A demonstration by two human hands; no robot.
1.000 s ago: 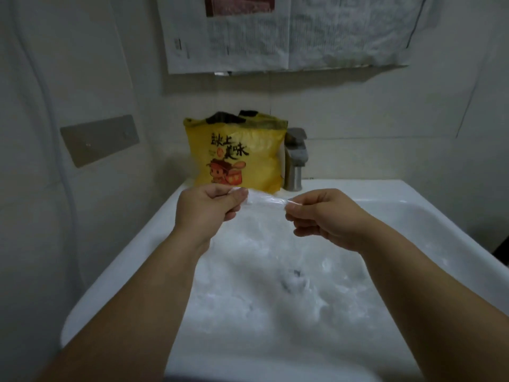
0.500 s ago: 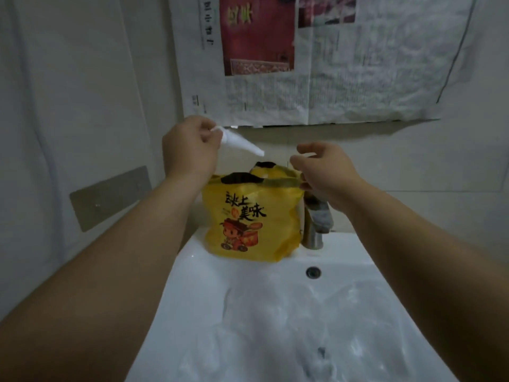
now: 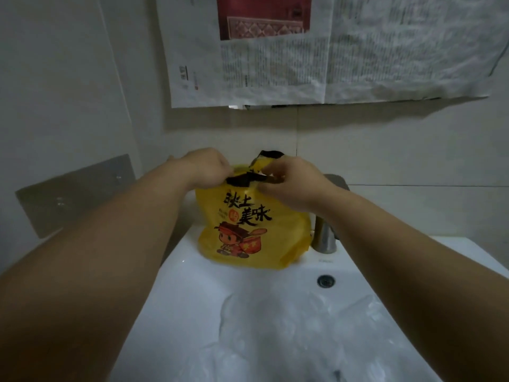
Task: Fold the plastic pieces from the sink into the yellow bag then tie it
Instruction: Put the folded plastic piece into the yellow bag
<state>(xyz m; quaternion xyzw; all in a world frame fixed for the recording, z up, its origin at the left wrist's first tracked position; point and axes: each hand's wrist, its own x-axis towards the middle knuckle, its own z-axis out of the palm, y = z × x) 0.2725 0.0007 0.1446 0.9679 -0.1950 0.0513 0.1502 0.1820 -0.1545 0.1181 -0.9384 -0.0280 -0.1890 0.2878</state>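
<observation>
Head view: yellow bag (image 3: 253, 224), standing at back of sink (image 3: 187, 274) beside tap (image 3: 325, 239), is being gripped at its black rim by left hand (image 3: 206, 172) & right hand (image 3: 293, 179), fingers curled on it. Plastic pieces (image 3: 289, 329) are lying in basin, so folding is judged unfinished, tying not yet started.

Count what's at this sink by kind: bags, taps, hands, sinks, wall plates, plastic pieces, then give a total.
Yellow bag: 1
Tap: 1
Sink: 1
Metal wall plate: 1
Hands: 2, left hand, right hand
Plastic pieces: crumpled together, cannot count
Total: 6, plastic left out
</observation>
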